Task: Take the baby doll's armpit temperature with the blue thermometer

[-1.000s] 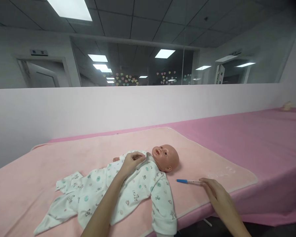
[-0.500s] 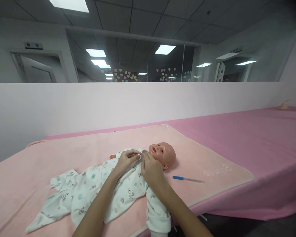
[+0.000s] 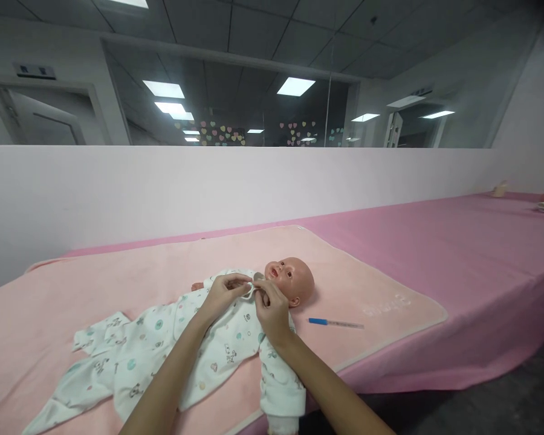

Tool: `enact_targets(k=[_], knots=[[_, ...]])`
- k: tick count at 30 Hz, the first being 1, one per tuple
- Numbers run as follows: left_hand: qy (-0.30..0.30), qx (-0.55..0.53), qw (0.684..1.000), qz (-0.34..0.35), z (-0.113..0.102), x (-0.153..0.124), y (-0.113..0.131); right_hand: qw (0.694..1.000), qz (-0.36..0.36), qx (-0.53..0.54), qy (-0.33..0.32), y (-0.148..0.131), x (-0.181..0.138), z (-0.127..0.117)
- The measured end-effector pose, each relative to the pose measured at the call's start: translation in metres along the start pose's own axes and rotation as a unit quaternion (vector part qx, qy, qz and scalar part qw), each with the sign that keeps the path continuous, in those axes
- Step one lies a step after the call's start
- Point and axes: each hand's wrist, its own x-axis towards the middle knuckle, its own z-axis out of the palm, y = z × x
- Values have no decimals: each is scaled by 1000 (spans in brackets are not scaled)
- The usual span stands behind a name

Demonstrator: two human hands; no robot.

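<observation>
White lettering [image 3: 387,306] shows on the smooth peach fabric blanket [image 3: 372,281] right of centre, but it is too faint for you to read. Likewise, the fine marks on the slender clear stick with a blue cap [image 3: 338,324], lying lower right of centre on that blanket, are too small to make out. The grey rectangular sign [image 3: 35,71] over the doorway, upper left, carries dark marks you cannot decipher. Pastel heart-shaped stickers [image 3: 222,129] dot the glass at upper centre.

On the pink cloth-covered table [image 3: 457,254], far right, stands a small cream-coloured container [image 3: 499,190]; its contents cannot be told.

In the lower centre, your brown plastic baby doll [image 3: 294,281] lies face up, its head pointing right, in a white fabric outfit printed with green dots and little animals [image 3: 226,341]. Your left hand [image 3: 229,294] and right hand [image 3: 272,309] meet at its neckline, the fingertips of both pinching the outfit around a thin white loop [image 3: 251,292].
</observation>
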Motion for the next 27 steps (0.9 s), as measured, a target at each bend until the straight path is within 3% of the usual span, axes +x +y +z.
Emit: enact_targets(k=[12,27], knots=[[-12,3,1000,-14,1,-1,5,1000,8,25,10,0,0,0],[-33,8,999,-34,-2,-4,10,999,28,18,-29,-1,1,0]])
